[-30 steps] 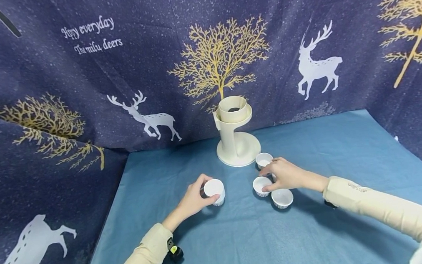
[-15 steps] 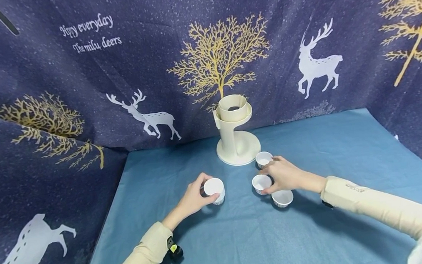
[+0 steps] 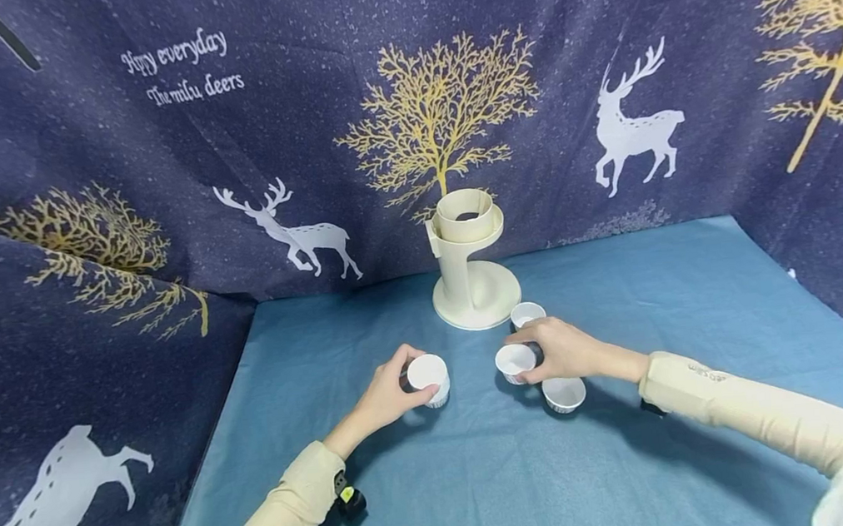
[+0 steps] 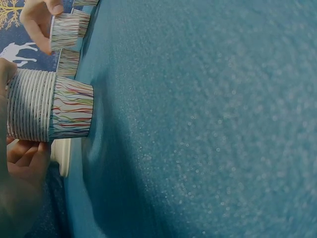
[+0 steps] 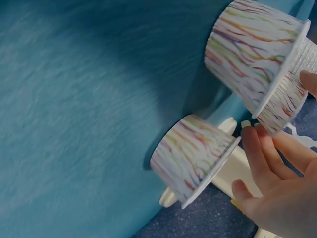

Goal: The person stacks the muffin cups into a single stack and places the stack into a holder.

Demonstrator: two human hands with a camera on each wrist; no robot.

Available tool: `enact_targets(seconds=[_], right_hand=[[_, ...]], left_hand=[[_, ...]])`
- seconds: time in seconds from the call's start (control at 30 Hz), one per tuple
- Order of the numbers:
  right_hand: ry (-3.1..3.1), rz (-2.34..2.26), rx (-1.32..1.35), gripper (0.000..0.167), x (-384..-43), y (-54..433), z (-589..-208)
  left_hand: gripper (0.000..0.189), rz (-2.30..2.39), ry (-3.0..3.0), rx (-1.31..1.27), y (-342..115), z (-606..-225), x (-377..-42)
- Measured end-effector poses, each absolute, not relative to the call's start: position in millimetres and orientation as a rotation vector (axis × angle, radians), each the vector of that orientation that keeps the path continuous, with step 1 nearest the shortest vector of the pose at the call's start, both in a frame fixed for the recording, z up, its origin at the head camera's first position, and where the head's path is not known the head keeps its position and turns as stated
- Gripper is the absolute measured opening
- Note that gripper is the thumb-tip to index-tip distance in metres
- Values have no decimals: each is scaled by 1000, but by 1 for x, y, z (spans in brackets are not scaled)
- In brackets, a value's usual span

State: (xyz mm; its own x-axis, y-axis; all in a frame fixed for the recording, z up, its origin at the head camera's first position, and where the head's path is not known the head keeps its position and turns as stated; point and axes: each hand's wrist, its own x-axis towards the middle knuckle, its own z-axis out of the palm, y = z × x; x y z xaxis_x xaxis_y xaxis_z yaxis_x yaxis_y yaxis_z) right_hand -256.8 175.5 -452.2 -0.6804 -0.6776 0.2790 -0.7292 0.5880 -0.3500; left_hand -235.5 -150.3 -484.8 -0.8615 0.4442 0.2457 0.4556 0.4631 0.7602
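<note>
My left hand [image 3: 395,391] grips an upright stack of white paper baking cups [image 3: 428,373] between thumb and fingers. In the left wrist view the stack [image 4: 49,106] shows many nested rims and wavy coloured stripes on the lowest cup. To its right, my right hand [image 3: 560,349] pinches a single baking cup [image 3: 515,361] by its sides, mouth up. Two more cups stand beside that hand: a back cup [image 3: 527,313], partly covered by the hand, and a front cup [image 3: 564,396]. The right wrist view shows the held cup [image 5: 280,106] partly behind the near cup [image 5: 250,54].
A cream stand [image 3: 461,284] with a round base and a ring-shaped holder [image 3: 466,219] on top is behind the cups. The blue cloth [image 3: 485,475] covers the table. A dark curtain [image 3: 565,100] printed with deer and trees hangs behind.
My right hand has closed on the middle cup and shifted it slightly left, away from the front cup. The left hand and its stack stay in place.
</note>
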Motion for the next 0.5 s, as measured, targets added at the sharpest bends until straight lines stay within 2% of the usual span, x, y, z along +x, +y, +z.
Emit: enact_targets(seconds=[0.5], right_hand=[[-2796, 1115, 1102, 51, -255, 165, -442]], left_hand=[[41, -1397, -2700, -802, -150, -484, -236]])
